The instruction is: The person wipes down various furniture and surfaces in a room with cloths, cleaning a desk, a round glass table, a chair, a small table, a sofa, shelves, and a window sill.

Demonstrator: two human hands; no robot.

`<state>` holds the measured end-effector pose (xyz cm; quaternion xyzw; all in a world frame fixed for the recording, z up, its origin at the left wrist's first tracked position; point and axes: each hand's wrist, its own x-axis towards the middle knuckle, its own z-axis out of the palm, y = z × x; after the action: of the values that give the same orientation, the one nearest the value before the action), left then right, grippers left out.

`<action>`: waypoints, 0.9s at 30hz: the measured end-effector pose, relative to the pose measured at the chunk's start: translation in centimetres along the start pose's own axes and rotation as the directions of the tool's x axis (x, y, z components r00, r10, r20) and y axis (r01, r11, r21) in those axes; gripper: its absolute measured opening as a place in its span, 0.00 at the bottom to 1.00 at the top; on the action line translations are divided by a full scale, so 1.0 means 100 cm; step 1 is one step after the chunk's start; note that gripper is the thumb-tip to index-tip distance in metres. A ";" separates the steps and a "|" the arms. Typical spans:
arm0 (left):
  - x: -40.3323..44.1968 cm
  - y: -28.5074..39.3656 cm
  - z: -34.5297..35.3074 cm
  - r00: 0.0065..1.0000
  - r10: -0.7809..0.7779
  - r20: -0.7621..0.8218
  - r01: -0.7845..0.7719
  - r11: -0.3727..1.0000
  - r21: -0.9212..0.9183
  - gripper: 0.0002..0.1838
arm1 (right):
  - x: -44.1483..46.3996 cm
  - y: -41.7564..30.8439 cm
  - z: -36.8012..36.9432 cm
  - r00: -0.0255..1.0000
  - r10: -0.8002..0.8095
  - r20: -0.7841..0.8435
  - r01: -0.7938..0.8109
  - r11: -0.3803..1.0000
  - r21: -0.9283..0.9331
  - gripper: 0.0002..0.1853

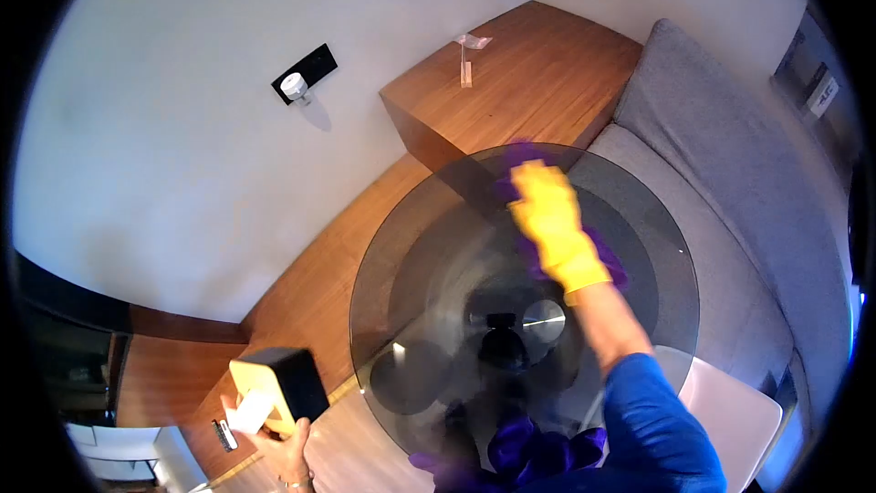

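My left hand [290, 456], bare and with a band at the wrist, grips a tissue box [306, 383] beside the table. The box has black sides and a light wood-coloured top, and a white tissue [250, 413] sticks out of it. My right hand [550, 219] wears a yellow rubber glove and is stretched over the far part of the round glass table [401, 246]. Beneath the glove is a purple cloth [607, 257], whose edges show past the fingertips and beside the wrist. Glove and cloth are somewhat blurred.
A wooden cabinet [547, 64] behind the table bears a small stick-like item [466, 74]. A grey sofa [721, 146] curves along the right. A pale pink chair [730, 411] stands at the lower right. A black socket plate [318, 64] is on the wall.
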<state>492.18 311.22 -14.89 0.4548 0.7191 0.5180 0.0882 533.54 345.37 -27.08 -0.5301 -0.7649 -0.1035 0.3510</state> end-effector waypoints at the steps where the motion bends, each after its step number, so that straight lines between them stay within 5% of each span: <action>1: 0.006 0.007 0.012 0.999 0.030 0.017 -0.031 0.999 0.043 0.68 | 0.008 -0.045 0.013 0.963 0.008 0.269 -0.049 0.988 0.145 0.23; 2: 0.012 0.014 0.024 0.998 0.060 0.036 -0.063 0.994 0.086 0.69 | 0.004 -0.092 0.005 0.960 -0.237 0.149 0.199 0.953 0.230 0.22; 3: 0.017 0.022 0.033 0.998 0.045 0.041 -0.045 0.999 0.016 0.69 | -0.007 -0.133 -0.007 0.866 -0.268 0.423 0.146 0.943 0.298 0.23; 6: 0.019 0.031 0.036 0.991 0.121 0.059 -0.122 0.992 0.014 0.68 | -0.119 -0.172 -0.057 0.688 -0.649 0.323 0.486 0.744 0.459 0.23; 8: 0.017 0.030 0.021 0.995 0.099 0.018 -0.100 0.992 0.073 0.67 | -0.147 -0.128 -0.121 0.679 -0.674 0.290 0.362 0.652 0.666 0.19; 9: 0.015 0.023 0.008 0.997 0.072 0.019 -0.073 0.994 0.079 0.68 | -0.146 -0.096 -0.124 0.731 -0.531 0.428 0.175 0.752 0.635 0.16; 12: 0.019 0.015 -0.002 1.000 0.018 0.011 -0.018 0.999 0.035 0.67 | -0.094 -0.010 -0.104 0.889 0.088 0.450 -0.145 0.985 0.094 0.14; 13: 0.018 0.015 0.004 0.999 0.048 0.024 -0.049 0.998 0.047 0.67 | -0.079 0.003 -0.093 0.982 0.131 0.134 -0.130 0.991 -0.020 0.17; 14: 0.019 0.014 0.016 0.996 0.082 0.039 -0.084 0.995 0.051 0.66 | -0.070 0.009 -0.072 0.988 0.136 0.071 -0.129 0.987 -0.091 0.22; 15: 0.027 0.013 0.031 0.990 0.127 0.060 -0.130 0.990 0.051 0.66 | -0.065 0.001 -0.057 0.982 0.156 0.106 -0.144 0.983 -0.109 0.25; 16: 0.029 0.013 0.051 0.983 0.159 0.093 -0.162 0.987 0.021 0.66 | -0.046 -0.022 -0.064 0.878 0.227 0.421 -0.179 0.972 -0.150 0.25; 18: 0.036 0.017 0.083 0.965 0.191 0.180 -0.193 0.981 -0.008 0.68 | -0.074 -0.073 -0.088 0.853 -0.050 0.519 0.023 0.998 0.058 0.28; 19: 0.036 0.033 0.095 0.969 0.104 0.226 -0.087 0.992 -0.087 0.70 | -0.104 -0.092 -0.110 0.834 -0.231 0.502 0.118 0.962 0.246 0.29; 21: 0.040 0.028 0.090 0.963 0.132 0.235 -0.116 0.990 -0.081 0.71 | -0.167 -0.084 -0.172 0.795 -0.338 0.503 -0.022 0.814 0.581 0.32; 22: 0.035 0.027 0.084 0.967 0.134 0.218 -0.123 0.990 -0.063 0.72 | -0.181 -0.064 -0.203 0.762 -0.190 0.619 -0.228 0.816 0.531 0.33; 24: 0.031 0.024 0.060 0.978 0.028 0.206 -0.022 0.999 -0.031 0.73 | -0.188 0.021 -0.206 0.669 0.280 0.688 -0.318 0.945 -0.075 0.25; 26: 0.032 -0.003 0.034 0.979 -0.005 0.203 0.012 0.999 -0.033 0.71 | -0.207 0.087 -0.199 0.890 0.447 0.088 -0.415 0.876 -0.246 0.26; 27: 0.026 -0.022 0.018 0.985 0.000 0.172 -0.011 0.998 0.064 0.70 | -0.195 0.115 -0.185 0.872 0.490 0.013 -0.468 0.839 -0.277 0.28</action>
<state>490.48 314.27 -16.63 0.5023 0.7238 0.4537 0.1336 555.35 325.91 -28.59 -0.7503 -0.6011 -0.0916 0.2593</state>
